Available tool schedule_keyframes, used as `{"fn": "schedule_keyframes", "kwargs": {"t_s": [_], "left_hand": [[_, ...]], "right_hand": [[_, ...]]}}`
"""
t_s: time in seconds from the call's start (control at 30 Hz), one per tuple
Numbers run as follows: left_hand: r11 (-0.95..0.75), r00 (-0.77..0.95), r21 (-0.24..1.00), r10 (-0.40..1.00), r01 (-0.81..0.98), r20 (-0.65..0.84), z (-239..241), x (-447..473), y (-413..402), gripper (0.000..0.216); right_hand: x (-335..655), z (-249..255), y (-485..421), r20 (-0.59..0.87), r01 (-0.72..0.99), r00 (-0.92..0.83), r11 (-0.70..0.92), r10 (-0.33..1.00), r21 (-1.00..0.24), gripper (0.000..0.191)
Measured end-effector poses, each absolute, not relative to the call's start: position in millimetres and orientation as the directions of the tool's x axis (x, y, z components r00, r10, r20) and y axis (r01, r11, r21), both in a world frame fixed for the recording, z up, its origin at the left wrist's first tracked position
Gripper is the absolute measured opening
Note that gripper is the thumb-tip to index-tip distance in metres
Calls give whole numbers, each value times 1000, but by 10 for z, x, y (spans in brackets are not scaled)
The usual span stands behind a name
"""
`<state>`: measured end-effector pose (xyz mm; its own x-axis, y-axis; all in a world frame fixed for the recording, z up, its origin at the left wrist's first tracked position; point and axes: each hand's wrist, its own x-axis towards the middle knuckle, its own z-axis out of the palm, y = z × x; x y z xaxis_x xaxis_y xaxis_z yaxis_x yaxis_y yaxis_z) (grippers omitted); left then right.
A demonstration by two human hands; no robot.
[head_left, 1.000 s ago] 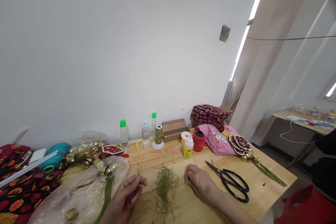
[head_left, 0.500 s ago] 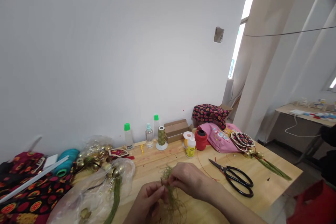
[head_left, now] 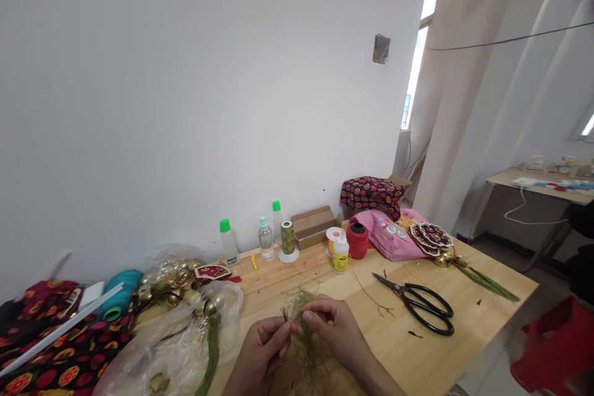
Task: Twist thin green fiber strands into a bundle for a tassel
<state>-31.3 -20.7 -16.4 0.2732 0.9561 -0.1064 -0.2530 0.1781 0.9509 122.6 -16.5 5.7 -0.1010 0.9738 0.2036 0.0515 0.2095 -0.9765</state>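
Bordering edge: the table (head_left: pixel 431 359) ends to the right of the scissors (head_left: pixel 401 291), its corner just past the tip of the green tassel (head_left: pixel 492 283); wood grain shows between the black handles and that edge, with small dark scraps on it.
Strip left of scissors: a red thread (head_left: pixel 383 308) lies on the wood just beside the blades (forked at its near end).
Back row: pink bag (head_left: pixel 387 240) behind the scissors; red spool (head_left: pixel 357 242), glue bottle (head_left: pixel 340 258), cardboard box (head_left: pixel 315 228) and olive spool (head_left: pixel 288 238) behind and to their left.
Wall: white wall (head_left: pixel 208 105) rises beyond the row; a square hole (head_left: pixel 382 49) shows high above the scissors.
Far left: clear plastic bag (head_left: pixel 139 359), well apart from the scissors.
Tangle: green thread tangle (head_left: pixel 310 349) lies on the wood left of the scissors, below and between the hands.
Left hand: the left hand (head_left: pixel 265 346), farther from the scissors than the other, pinches a short strand bundle (head_left: pixel 284 312) between thumb and forefinger, ends pointing up.
Right hand: the right hand (head_left: pixel 338 329) sits between tangle and scissors, thumb and forefinger nearly together at the tangle (cannot tell whether a strand is caught).
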Motion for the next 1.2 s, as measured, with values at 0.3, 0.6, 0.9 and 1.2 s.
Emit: {"fn": "schedule_keyframes", "kwargs": {"t_s": [0.3, 0.6, 0.9, 1.2], "left_hand": [[156, 184, 941, 977, -300, -104, -149, -315, -223, 19], [88, 61, 877, 996, -472, -67, -96, -261, -145, 18], [173, 128, 862, 984, -477, -126, -147, -229, -183, 15], [178, 111, 913, 983, -368, -147, -197, -261, -150, 24]], "right_hand": [[1134, 151, -103, 112, -209, -121, 85, 986, -974, 16], [1042, 187, -107, 294, 58, -106, 301, 950, -952, 6], [956, 123, -23, 325, 271, -59, 329, 944, -905, 10], [970, 109, 11, 306, 308, -57, 309, 950, -900, 10]]}}
